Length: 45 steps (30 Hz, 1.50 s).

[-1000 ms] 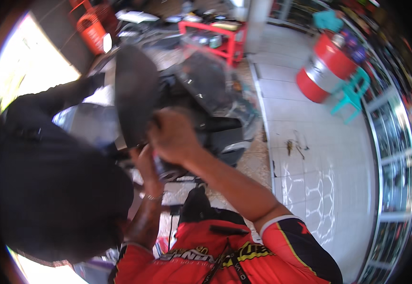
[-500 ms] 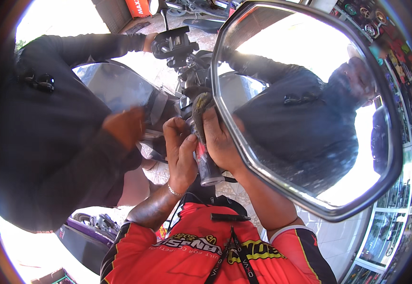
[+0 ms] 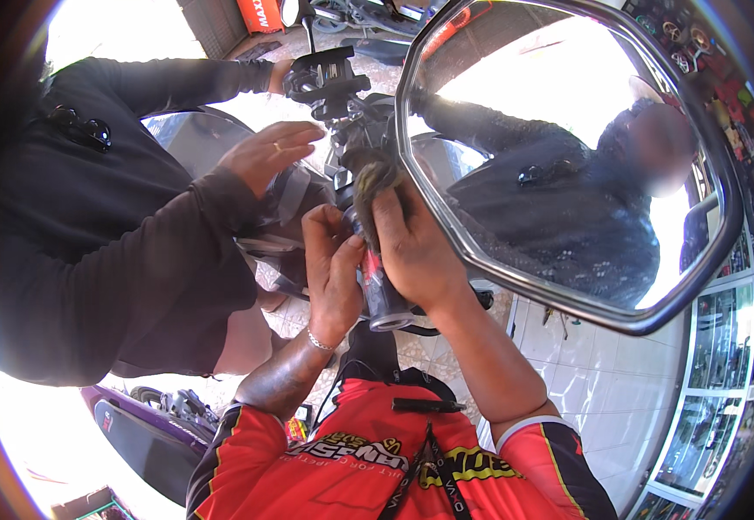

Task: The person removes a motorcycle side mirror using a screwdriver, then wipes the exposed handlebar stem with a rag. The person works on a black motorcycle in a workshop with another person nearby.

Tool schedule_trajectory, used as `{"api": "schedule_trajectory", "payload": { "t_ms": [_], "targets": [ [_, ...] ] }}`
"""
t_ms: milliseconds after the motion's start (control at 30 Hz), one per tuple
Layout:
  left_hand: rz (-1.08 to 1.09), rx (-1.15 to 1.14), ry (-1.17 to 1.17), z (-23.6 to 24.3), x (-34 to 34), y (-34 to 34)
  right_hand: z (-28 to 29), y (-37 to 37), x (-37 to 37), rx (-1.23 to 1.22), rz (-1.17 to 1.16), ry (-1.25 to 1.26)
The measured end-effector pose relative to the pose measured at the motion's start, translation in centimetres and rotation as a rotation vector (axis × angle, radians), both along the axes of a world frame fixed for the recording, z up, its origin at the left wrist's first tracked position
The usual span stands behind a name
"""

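Observation:
Under the large mirror, both my hands are at the near end of a motorcycle handlebar. A grey tube with a red patch (image 3: 383, 299), its round end towards me, sticks out between them. My left hand (image 3: 332, 269) is closed at the tube's left side, thumb and bent forefinger against it. On the other side, my right hand (image 3: 416, 247) grips a dark, dirty cloth (image 3: 373, 195) and presses it against the tube. The cloth and fingers cover the tube's upper part.
A mirror (image 3: 567, 173) fills the upper right, close above my right hand. At left, a person in dark clothes (image 3: 134, 225) holds the far handlebar (image 3: 325, 82), the other hand (image 3: 273, 154) raised near mine. A purple-and-black motorcycle (image 3: 147, 438) stands lower left; glass shelves (image 3: 715, 381) line the right.
The other person's near hand has risen towards the handlebar and opened. The mirror appears higher in view. My hands keep their hold on the tube and cloth, with little shift.

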<state>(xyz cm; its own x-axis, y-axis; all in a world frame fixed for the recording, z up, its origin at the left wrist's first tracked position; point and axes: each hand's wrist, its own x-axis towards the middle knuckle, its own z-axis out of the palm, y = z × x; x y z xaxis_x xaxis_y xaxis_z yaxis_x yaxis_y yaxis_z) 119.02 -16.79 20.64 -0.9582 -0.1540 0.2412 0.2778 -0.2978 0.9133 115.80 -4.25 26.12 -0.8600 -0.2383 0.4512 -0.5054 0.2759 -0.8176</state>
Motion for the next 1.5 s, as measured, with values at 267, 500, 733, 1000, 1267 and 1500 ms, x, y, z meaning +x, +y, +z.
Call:
{"api": "schedule_trajectory", "payload": {
  "t_ms": [267, 500, 733, 1000, 1267, 1500],
  "targets": [
    [0.115, -0.199, -0.038, 0.9, 0.7, 0.2, 0.4, -0.8, 0.4, -0.121, -0.162, 0.059],
    [0.201, -0.451, 0.117, 2.0, 1.2, 1.0, 1.7, 0.0, 0.3, -0.094, -0.164, 0.044],
    [0.105, -0.112, -0.008, 2.8, 1.1, 1.8, 2.0, 0.5, 0.4, -0.109, -0.152, 0.001],
    [0.101, -0.185, 0.027, 2.6, 1.4, 1.8, 1.7, 0.5, 0.6, -0.109, -0.164, 0.013],
    [0.122, -0.108, 0.010, 2.2, 0.8, 1.5, 1.9, 0.4, 0.5, -0.100, -0.137, 0.000],
    [0.070, 0.013, 0.021, 2.6, 0.6, 1.2, 2.2, 0.7, 0.8, 0.014, -0.099, 0.098]
  ]
}}
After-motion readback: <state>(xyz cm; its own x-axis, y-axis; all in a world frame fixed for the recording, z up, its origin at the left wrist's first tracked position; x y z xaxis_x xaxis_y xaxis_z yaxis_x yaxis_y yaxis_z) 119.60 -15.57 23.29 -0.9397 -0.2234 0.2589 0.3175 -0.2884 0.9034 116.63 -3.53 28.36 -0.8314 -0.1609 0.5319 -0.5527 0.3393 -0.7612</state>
